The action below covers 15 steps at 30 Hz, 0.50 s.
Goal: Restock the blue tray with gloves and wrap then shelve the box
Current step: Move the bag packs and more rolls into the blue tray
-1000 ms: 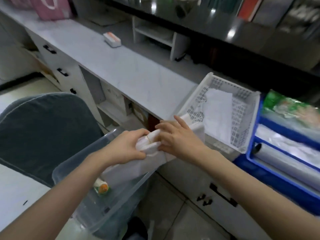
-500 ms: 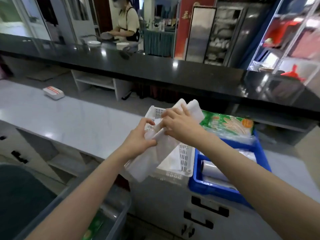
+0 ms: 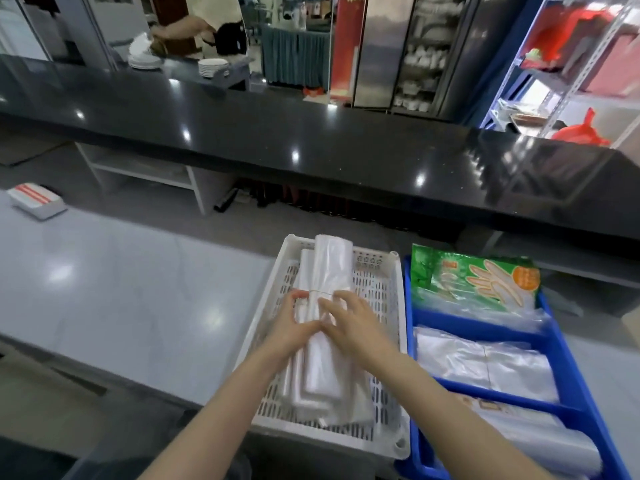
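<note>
A banded bundle of clear plastic bags (image 3: pixel 327 344) lies lengthwise in the white slotted basket (image 3: pixel 384 292) on the grey counter. My left hand (image 3: pixel 292 323) rests on the bundle's left side and my right hand (image 3: pixel 349 322) lies on its right, fingers spread over it near the rubber band. To the right stands the blue tray (image 3: pixel 410 327) with dividers: a green pack of gloves (image 3: pixel 474 278) at its far end, clear plastic bags (image 3: pixel 485 365) in the middle section, a roll of wrap (image 3: pixel 540 434) nearest me.
A small white and red box (image 3: pixel 36 200) sits on the grey counter (image 3: pixel 121 289) far left. A raised black ledge (image 3: pixel 311 140) runs across behind the basket. A person works at plates beyond it. Metal shelving (image 3: pixel 571 71) stands at the upper right.
Both hands carried the bag bundle up from the clear bin below the counter, over the counter edge, and set it down inside the white basket. My view rose to the counter.
</note>
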Tool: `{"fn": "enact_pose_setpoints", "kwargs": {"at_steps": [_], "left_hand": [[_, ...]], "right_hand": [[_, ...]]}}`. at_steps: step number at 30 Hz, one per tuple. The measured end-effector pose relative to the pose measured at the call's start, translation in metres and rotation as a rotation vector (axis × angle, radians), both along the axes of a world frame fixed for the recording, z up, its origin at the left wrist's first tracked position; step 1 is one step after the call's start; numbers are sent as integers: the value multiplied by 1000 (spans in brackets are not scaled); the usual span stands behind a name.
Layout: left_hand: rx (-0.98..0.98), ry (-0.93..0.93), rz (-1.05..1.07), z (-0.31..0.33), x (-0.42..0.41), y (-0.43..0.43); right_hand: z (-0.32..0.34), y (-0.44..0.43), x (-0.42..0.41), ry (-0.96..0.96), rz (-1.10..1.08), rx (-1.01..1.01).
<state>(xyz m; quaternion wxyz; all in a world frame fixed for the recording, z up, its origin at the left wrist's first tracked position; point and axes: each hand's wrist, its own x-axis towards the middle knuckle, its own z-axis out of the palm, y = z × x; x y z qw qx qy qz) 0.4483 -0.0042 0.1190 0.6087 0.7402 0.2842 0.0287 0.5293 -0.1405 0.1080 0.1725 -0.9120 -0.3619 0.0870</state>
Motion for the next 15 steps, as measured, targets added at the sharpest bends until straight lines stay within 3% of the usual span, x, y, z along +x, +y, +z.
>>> {"fn": "enact_pose_setpoints", "kwargs": {"at_steps": [6,15], "left_hand": [[315,22,-172,-5,7,22],[483,-5,-157,-9,-9,24]], "right_hand": [[-3,12,8,-71,15,21],[-4,-11,-6,-5,-34,-77]]}}
